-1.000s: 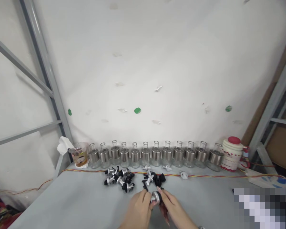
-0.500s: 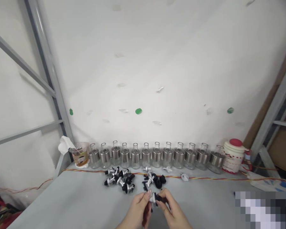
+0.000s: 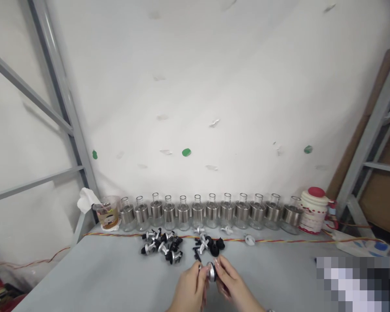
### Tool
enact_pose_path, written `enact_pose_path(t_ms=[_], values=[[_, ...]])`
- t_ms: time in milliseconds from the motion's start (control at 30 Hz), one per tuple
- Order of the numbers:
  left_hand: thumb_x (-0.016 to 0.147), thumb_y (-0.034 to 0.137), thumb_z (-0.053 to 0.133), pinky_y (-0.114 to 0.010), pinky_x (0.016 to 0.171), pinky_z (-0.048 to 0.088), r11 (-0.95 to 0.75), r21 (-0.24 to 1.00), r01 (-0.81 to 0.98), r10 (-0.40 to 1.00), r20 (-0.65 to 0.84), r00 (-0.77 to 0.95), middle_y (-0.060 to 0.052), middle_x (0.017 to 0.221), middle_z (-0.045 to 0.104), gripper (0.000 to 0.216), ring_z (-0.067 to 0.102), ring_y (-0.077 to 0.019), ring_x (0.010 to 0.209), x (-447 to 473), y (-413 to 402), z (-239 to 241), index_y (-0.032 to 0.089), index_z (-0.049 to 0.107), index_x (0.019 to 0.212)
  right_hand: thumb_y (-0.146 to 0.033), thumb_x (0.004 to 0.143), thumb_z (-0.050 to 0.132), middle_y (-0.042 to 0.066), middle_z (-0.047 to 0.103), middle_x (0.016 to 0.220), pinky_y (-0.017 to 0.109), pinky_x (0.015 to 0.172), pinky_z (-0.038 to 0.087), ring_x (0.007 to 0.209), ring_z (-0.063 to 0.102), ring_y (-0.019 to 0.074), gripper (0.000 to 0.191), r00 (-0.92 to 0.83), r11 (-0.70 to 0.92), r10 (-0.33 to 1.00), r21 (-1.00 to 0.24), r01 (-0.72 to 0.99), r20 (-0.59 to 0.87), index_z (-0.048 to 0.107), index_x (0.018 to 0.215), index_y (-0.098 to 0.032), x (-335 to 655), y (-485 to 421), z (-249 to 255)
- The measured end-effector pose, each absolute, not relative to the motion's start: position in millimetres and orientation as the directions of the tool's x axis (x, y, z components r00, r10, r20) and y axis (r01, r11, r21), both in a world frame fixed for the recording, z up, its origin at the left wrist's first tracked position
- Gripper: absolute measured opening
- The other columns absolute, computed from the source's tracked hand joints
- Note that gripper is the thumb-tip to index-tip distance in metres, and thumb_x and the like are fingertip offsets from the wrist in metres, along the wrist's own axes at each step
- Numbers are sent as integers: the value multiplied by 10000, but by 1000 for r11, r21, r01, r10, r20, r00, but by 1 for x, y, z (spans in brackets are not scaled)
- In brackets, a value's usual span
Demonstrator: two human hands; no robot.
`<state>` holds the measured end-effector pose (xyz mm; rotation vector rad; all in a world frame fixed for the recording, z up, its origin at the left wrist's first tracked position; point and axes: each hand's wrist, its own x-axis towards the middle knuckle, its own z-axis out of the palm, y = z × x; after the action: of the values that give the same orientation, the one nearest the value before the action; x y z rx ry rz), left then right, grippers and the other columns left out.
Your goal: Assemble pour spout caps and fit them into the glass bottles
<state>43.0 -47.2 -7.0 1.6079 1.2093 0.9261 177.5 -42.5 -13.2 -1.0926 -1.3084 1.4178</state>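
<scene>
At the near edge of the table (image 3: 100,277), bottom centre, your left hand (image 3: 189,289) and right hand (image 3: 231,287) meet on one small stopper (image 3: 211,271). Both are closed on it in a fingertip pinch, the left from its 9 o'clock side and the right from 3 o'clock.

The stopper looks light and rigid. Its silver collar is likely smooth and slippery, and the black part probably grips better. Hold it at the collar rim and the black body, because it's tiny and easy to drop.

At 11 o'clock from your hands lies a pile of stoppers (image 3: 162,248), with a smaller heap (image 3: 210,246) at 12. Past these runs a twisted cable (image 3: 279,241), then a row of glass bottles (image 3: 211,212) along the wall. A plastic cup (image 3: 108,213) sits at 10 o'clock and a red-lidded jug (image 3: 315,210) at 2.

Compared with half a second ago, the stopper's round silver face is turned more toward you and less black shows to its right. Your hands sit a bit closer together. The piles and bottles are unmoved.
</scene>
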Motion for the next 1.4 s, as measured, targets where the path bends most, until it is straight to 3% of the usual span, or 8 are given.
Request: enact_pose_path(t_ms=[167,400,500,600,733,867,1067,1400], values=[[800,588,266,-236,339,386,43,964,262,981,-90,169,-28,607,623,625,540,-170,404,45,-46,-2,187,295,1278,-702,611,494,-59,440,441,217,399,337,413,415,113,520,-26,-74,997,-995,-61,-73,572,747,-206,170,-38,-20],[711,514,538,-348,930,363,-248,950,190,963,220,159,-140,1202,521,608,470,-271,1091,52,-50,-16,150,477,1194,-723,597,487,-41,475,457,235,438,391,451,487,140,542,-57,-53,997,-994,-99,-48,590,729,-208,171,-45,-15],[661,565,563,-294,605,505,-42,995,94,971,19,237,-109,964,626,615,602,-253,828,51,-48,-10,173,496,1130,-711,672,403,-46,440,422,227,382,353,378,437,118,548,-122,-42,992,-995,-87,-31,562,667,-187,175,-44,-13],[627,621,549,-185,304,378,163,986,22,950,-163,267,-55,819,606,643,624,-204,610,47,-43,2,210,474,1115,-652,739,360,-39,445,440,233,398,361,397,441,122,529,-44,29,999,-999,-15,29,565,674,-168,189,-32,-14],[609,577,589,-133,290,302,297,950,-96,946,-279,165,-32,867,575,730,638,-168,588,39,-34,11,295,349,1238,-505,725,493,7,544,600,268,557,422,563,517,163,357,123,149,974,-947,286,190,598,725,-163,211,-15,-24],[581,476,651,-115,320,187,363,907,-213,932,-358,61,32,700,533,536,586,-99,516,35,-28,7,237,520,1042,-316,718,541,54,563,772,306,696,430,708,537,200,230,66,221,951,-814,537,302,616,874,-167,213,-19,-31],[519,468,694,-131,336,223,310,877,-367,920,-375,-117,66,599,502,401,505,-48,431,28,-24,9,177,554,757,-200,773,466,68,549,973,310,858,373,957,493,222,257,-128,337,932,-682,649,339,604,988,-227,200,-35,-23],[586,531,637,-145,217,205,157,943,-293,987,-162,7,108,366,361,405,362,-45,211,39,-30,4,144,520,565,-281,772,512,95,578,872,354,783,381,857,496,255,197,12,214,934,-588,780,356,626,882,-164,214,-14,-30]])
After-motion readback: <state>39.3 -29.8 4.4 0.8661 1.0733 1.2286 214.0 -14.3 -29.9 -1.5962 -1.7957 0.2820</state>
